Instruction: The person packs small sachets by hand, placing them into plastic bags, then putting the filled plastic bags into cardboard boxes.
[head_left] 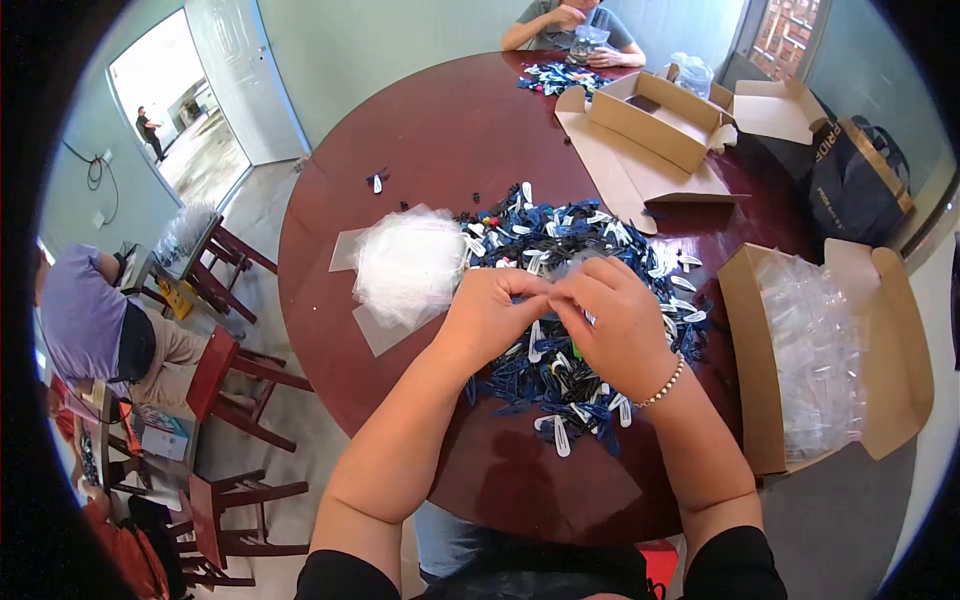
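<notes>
My left hand (pixel 495 310) and my right hand (pixel 612 318) meet over a pile of hair clips (pixel 540 225) in blue, black and white. Both are closed in a pinch, fingertips touching. A bit of clear plastic bag (pixel 572 265) shows just beyond the fingers and appears to be held between them; most of it is hidden. Left of the pile, near my left hand, lies a loose stack of clear flat bags (pixel 408 268). One white clip (pixel 561 436) sits at the pile's near edge.
At the right stands an open cardboard box (pixel 750 370) full of clear packets (pixel 810 350). Another open box (pixel 650 125) rests on flattened cardboard at the far right. Across the round table (pixel 400 130), a person (pixel 575 30) holds a clear bag beside more clips. Stools (pixel 240 385) stand left.
</notes>
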